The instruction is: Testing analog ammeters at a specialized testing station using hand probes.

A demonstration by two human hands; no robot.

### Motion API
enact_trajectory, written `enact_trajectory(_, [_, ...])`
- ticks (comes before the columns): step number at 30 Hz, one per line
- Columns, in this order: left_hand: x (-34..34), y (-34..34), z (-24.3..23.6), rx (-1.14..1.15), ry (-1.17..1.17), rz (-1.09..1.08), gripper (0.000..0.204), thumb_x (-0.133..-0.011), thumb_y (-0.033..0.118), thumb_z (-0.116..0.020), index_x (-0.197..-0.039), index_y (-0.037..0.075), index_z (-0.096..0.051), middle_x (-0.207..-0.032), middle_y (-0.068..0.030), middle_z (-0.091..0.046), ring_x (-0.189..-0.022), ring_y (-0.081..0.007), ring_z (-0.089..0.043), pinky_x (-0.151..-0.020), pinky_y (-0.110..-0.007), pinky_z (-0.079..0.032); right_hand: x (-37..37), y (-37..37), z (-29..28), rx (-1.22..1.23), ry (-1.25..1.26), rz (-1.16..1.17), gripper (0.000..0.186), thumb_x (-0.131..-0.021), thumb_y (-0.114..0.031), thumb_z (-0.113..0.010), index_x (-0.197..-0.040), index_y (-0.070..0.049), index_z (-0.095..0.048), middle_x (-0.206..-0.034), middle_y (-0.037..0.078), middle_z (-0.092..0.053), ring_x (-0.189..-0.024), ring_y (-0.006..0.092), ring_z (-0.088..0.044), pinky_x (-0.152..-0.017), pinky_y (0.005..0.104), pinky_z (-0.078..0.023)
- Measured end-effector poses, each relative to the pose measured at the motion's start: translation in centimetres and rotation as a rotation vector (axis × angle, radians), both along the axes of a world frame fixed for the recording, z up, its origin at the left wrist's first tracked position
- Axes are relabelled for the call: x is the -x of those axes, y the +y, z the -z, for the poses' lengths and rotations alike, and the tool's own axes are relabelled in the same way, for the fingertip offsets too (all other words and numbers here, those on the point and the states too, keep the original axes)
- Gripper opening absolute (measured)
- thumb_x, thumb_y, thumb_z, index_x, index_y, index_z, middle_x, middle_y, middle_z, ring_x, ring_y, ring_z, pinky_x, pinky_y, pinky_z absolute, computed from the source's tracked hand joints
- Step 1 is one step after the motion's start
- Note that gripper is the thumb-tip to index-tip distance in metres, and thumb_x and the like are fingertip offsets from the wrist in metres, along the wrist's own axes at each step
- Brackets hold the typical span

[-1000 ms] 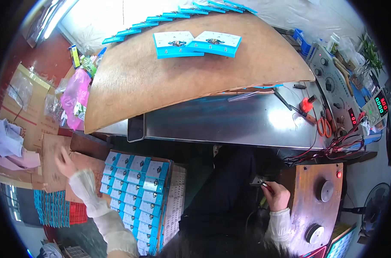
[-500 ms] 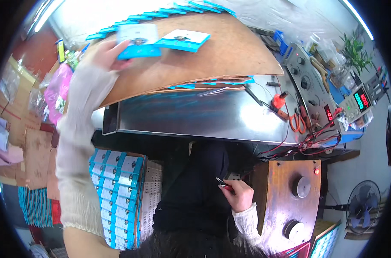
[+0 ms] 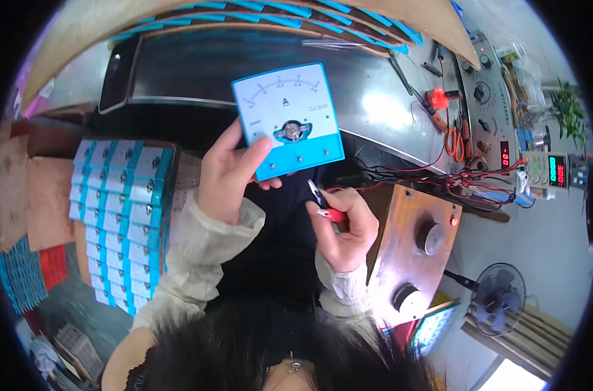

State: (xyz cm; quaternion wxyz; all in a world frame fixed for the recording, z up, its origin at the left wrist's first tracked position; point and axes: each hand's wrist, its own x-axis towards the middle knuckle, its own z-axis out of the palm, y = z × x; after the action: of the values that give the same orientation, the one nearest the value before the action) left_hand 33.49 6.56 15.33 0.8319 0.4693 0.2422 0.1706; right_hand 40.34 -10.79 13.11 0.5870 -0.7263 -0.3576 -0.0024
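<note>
A: Where is the meter (image 3: pixel 286 98)?

B: In the left hand (image 3: pixel 233 174), lifted clear of the bench (image 3: pixel 205 68). The thumb presses the lower left of the face and the fingers curl behind, so the hand is closed around that corner.

A: And the right hand (image 3: pixel 347 229)?

B: Curled snugly round a two-tipped tool (image 3: pixel 336 215), red at the grip. Whether it's pliers or a pair of probes, I can't tell. The bright tips point away from the palm, just short of the meter's lower edge, not touching it.

A: So which step is this?

B: I'd judge it the presenting step: meter tilted face-up, tool near it, contact not yet made.

A: What would bringing them together call for?

B: A steady left hand, with its thumb clear of the cut-out (image 3: pixel 293 131) that bares the mechanism, and a small, careful reach of the right hand forward and to its left.

A: Anything in the way?

B: Cables (image 3: pixel 433 177) lie beyond the right hand, farther right; I'd watch for a snag there.
</note>
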Motion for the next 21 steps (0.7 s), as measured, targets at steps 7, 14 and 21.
enact_trajectory(7, [0.9,-0.6,1.7,-0.156,-0.190,-0.092,0.054,-0.094,0.008,-0.058,-0.140,-0.008,-0.034,-0.116,-0.0161,-0.062,-0.100,-0.0154,-0.063,-0.087,-0.028,-0.051,1.7,3.6,0.1,0.200,-0.013,-0.029,0.024,-0.067,0.005,-0.075,-0.087,0.002,-0.063,-0.069,0.013,-0.058,-0.059,0.0270,-0.060,-0.054,0.0314,-0.047])
enact_trajectory(14, [1.4,0.3,2.9,-0.067,-0.087,0.002,0.052,-0.094,0.010,-0.059,-0.138,-0.007,-0.038,-0.112,-0.0137,-0.064,-0.095,-0.0149,-0.064,-0.083,-0.026,-0.052,3.0,2.7,0.7,0.179,0.173,-0.018,0.023,-0.075,0.007,-0.075,-0.091,0.000,-0.060,-0.084,0.003,-0.059,-0.073,0.0072,-0.056,-0.063,0.0200,-0.045])
enact_trajectory(21, [1.3,0.5,4.0,-0.151,0.013,-0.015,0.054,-0.093,0.021,-0.063,-0.138,-0.002,-0.043,-0.099,-0.0065,-0.068,-0.076,-0.0075,-0.063,-0.059,-0.020,-0.047,1.9,0.6,1.5,-0.039,0.376,0.067,0.024,-0.077,0.005,-0.075,-0.093,0.001,-0.059,-0.088,0.006,-0.062,-0.075,0.0095,-0.059,-0.066,0.0221,-0.048])
